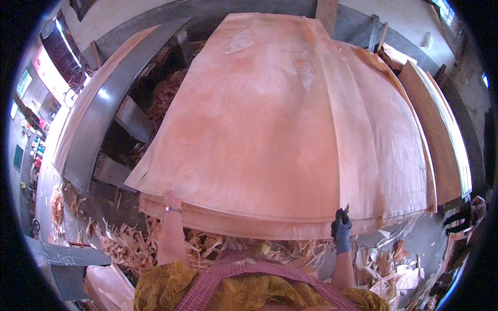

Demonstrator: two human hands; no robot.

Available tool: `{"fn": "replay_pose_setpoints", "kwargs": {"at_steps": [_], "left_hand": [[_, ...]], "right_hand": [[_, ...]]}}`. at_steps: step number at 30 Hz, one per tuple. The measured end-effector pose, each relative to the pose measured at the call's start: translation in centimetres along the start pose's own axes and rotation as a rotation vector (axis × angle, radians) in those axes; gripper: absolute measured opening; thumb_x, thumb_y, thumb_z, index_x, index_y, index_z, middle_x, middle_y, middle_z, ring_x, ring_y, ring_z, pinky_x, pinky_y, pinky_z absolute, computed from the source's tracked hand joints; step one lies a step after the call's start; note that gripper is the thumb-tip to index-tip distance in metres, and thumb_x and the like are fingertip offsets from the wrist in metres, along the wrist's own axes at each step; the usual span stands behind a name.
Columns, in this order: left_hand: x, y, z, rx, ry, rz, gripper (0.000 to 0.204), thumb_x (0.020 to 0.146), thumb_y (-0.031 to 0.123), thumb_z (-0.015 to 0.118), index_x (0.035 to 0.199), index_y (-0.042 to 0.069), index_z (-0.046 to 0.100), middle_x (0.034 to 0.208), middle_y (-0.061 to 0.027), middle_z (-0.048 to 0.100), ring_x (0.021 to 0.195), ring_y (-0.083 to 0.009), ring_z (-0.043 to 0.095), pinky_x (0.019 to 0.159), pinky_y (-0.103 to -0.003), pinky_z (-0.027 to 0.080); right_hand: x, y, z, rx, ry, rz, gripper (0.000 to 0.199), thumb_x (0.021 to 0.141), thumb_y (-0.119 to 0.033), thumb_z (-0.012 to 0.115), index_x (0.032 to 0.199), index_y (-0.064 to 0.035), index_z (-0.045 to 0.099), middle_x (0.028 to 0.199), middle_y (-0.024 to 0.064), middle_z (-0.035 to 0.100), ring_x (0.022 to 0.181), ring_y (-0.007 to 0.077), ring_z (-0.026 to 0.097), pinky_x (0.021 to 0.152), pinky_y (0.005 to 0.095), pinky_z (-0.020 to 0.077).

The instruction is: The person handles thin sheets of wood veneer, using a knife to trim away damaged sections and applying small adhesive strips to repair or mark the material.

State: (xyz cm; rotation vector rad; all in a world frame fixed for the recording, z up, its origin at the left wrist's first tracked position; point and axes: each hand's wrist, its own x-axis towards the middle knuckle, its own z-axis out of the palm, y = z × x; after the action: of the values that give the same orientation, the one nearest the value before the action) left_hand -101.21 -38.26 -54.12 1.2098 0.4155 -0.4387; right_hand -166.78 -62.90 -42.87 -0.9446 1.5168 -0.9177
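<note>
A large pale-pink wood veneer sheet (280,119) lies on top of a stack of similar sheets in front of me. My left hand (173,199), bare with a metal bangle at the wrist, reaches under the near left edge of the top sheet, fingers hidden beneath it. My right hand (341,225), in a dark blue-grey glove, grips the near right edge of the sheet stack, with a small dark tool sticking up from the fist. Both hands sit at the stack's front edge.
Veneer scraps and shavings (135,243) litter the floor below the stack. A grey metal beam (104,119) runs along the left. More veneer stacks (441,135) stand at the right. Another person (469,212) crouches at the far right.
</note>
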Motion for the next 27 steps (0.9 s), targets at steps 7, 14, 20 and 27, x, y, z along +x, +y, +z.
{"fn": "replay_pose_setpoints", "kwargs": {"at_steps": [7, 14, 20, 27], "left_hand": [[-1.8, -0.9, -1.0, -0.038, 0.02, -0.02, 0.028, 0.097, 0.014, 0.045, 0.122, 0.003, 0.05, 0.12, -0.0115, 0.058, 0.111, -0.0278, 0.057, 0.094, -0.048, 0.051], [-3.5, -2.9, -0.3, -0.125, -0.055, -0.05, 0.026, 0.097, 0.016, 0.046, 0.119, 0.004, 0.051, 0.117, -0.0095, 0.058, 0.11, -0.0248, 0.057, 0.094, -0.046, 0.05], [-3.2, -4.6, 2.7, 0.008, -0.056, 0.014, 0.025, 0.096, 0.019, 0.048, 0.116, 0.004, 0.053, 0.113, -0.0081, 0.059, 0.105, -0.023, 0.058, 0.089, -0.045, 0.051], [-4.1, -7.5, 3.5, -0.382, -0.059, -0.065, 0.025, 0.094, 0.023, 0.05, 0.107, 0.003, 0.057, 0.1, -0.0076, 0.062, 0.079, -0.0237, 0.06, 0.066, -0.043, 0.051]], "right_hand": [[-0.6, -2.0, -2.4, 0.272, -0.088, 0.16, 0.029, 0.091, -0.043, 0.065, 0.082, -0.0245, 0.045, 0.046, -0.0058, 0.028, 0.031, 0.0081, 0.029, 0.03, 0.0255, 0.0222], [0.6, 3.1, -6.1, 0.231, -0.064, 0.201, 0.024, 0.092, -0.046, 0.063, 0.101, -0.028, 0.05, 0.046, -0.0053, 0.03, 0.032, 0.0098, 0.031, 0.03, 0.0262, 0.0247], [4.2, 2.0, -3.9, 0.298, 0.044, -0.052, 0.057, 0.092, -0.033, 0.067, 0.143, -0.0282, 0.043, 0.057, -0.0061, 0.044, 0.037, 0.0052, 0.032, 0.034, 0.0224, 0.0273], [8.6, 0.9, -5.1, -0.124, 0.095, -0.175, 0.024, 0.095, -0.024, 0.062, 0.112, -0.008, 0.069, 0.061, -0.0032, 0.052, 0.04, 0.0065, 0.041, 0.036, 0.0248, 0.0295]]}}
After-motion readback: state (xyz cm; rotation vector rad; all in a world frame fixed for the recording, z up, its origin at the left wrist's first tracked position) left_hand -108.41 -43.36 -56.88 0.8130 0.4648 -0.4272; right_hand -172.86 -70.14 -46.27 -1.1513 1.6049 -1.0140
